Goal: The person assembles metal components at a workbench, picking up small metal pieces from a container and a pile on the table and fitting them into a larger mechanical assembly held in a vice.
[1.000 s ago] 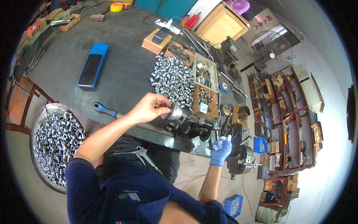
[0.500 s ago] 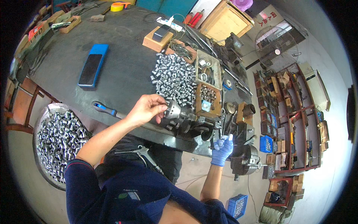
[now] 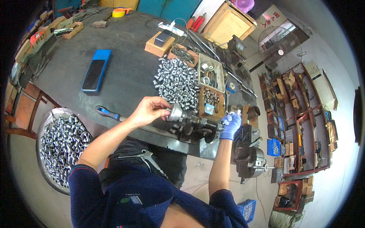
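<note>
My bare left hand [image 3: 153, 110] is at the silver chuck [image 3: 175, 113] of a small bench fixture on the near edge of the workbench. Its thumb and fingers are closed at the chuck's front, and what lies between them is hidden. My right hand [image 3: 230, 126], in a blue glove, is curled into a fist beside the fixture's right end. A pale tip [image 3: 238, 112] sticks up above the fist; what it belongs to cannot be made out. Dark shafts and a round wheel of the fixture [image 3: 199, 125] stretch between both hands. Behind the chuck lies a heap of metal fittings [image 3: 176, 81].
At my left stands a round metal basin [image 3: 41, 167] of similar fittings. An air blow gun [image 3: 150, 159] rests on my lap. A screwdriver-like handle [image 3: 107, 113], a blue phone-like device [image 3: 96, 71] and a parts box [image 3: 207, 114] are on the bench. A vise [image 3: 251, 161] stands right.
My gloved right hand has moved up and away from me, to the fixture's right end, with the pale tip moving along. My left hand stays at the chuck.
</note>
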Demonstrator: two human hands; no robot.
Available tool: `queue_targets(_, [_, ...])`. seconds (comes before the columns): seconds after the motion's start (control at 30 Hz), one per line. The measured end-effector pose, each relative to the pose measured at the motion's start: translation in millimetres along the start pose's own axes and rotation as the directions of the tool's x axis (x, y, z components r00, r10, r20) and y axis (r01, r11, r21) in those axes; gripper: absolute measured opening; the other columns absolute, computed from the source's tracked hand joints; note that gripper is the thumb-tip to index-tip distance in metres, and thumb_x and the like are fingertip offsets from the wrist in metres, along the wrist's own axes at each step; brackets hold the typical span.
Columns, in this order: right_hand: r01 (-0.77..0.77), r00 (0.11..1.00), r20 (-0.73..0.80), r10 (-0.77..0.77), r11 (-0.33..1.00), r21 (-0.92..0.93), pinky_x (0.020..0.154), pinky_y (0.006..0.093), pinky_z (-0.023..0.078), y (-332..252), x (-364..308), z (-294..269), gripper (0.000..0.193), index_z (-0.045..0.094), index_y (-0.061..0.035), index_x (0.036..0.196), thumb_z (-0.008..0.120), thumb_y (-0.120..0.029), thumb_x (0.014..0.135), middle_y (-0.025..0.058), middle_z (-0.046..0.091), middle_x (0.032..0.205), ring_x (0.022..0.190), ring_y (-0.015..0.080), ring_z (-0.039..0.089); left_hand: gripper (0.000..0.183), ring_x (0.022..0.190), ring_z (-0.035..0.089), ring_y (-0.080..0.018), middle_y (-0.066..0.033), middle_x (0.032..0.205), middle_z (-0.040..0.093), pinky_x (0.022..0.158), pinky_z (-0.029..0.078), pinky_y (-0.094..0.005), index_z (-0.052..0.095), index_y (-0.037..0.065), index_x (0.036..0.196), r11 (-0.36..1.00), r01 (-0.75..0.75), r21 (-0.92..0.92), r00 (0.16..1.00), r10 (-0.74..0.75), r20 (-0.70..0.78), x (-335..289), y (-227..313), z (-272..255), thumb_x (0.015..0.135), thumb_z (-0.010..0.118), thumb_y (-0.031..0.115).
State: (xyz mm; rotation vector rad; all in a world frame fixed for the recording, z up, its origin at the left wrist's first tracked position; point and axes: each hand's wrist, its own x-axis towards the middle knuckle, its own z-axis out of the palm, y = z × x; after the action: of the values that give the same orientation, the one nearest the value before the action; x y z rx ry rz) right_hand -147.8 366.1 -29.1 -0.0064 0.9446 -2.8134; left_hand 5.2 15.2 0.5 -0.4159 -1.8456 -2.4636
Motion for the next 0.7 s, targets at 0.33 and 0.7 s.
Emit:
queue_targets(0.33, [-0.012,0.986,-0.168,-0.020,0.983,-0.185,0.033,0.0240,0.036,38,-92,-47,0.028,0.055,-0.0077,0.079,0.048,-0.033,0.088,0.0030,0.059,0.068,0.048,0.0100,0.052,0.017,0.070,0.059,-0.0128,-0.0087,0.079,0.061,0.063,0.050,-0.0251,0.058,-0.006,0.092,1.000,0.014,0.027,1.000,-0.013,-0.018,0,0,-6,0.076,0.062,-0.004])
queue_targets(0.7, [-0.036,0.970,-0.243,-0.014,0.979,-0.200,0.029,0.0205,0.029,40,-88,-49,0.027,0.058,-0.0074,0.080,0.051,-0.033,0.087,0.0010,0.056,0.063,0.043,0.0086,0.046,0.013,0.060,0.059,-0.0149,-0.0100,0.073,0.060,0.056,0.049,-0.0261,0.056,-0.007,0.089,0.995,0.099,-0.011,0.992,-0.099,-0.078,-1,-3,-2,0.078,0.060,-0.002])
